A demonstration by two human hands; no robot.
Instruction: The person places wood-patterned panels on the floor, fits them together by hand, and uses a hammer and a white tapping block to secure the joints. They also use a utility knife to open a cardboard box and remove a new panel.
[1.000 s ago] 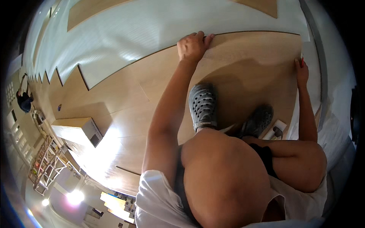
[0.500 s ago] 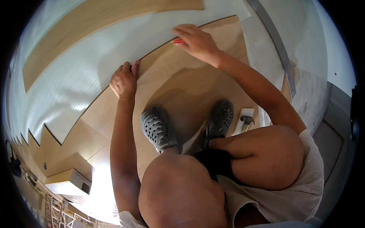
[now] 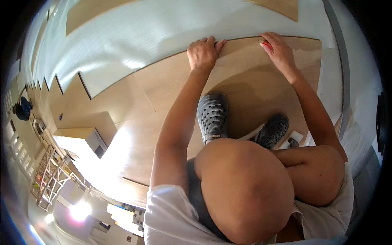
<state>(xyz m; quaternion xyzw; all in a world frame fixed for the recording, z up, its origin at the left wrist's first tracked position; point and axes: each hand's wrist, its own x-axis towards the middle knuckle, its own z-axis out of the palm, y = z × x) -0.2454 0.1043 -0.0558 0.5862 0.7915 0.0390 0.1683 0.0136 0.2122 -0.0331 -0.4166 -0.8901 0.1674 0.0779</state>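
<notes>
- Currently, the left hand is resting at the far edge of the wood-look floor plank, its fingers bending over that edge and its thumb spreading out to the right; whether it is actually gripping the board, I cannot tell.
- The right hand is closing its thumb and fingers around a slim red item, holding it just above or against the plank near the same edge; contact there is hard to make out.
- The plank is lying flat in front of the person, with its far edge bordering a pale underlay sheet.
- Two loose boards are lying on that sheet, the left board and the right board, both running out of view at the top.
- Two grey clogs, the left clog and the right clog, are standing on the laid flooring between the forearms.
- A small dark tool is lying by a white block beside the right clog.
- Off to the left, a carton is sitting on the floor.
</notes>
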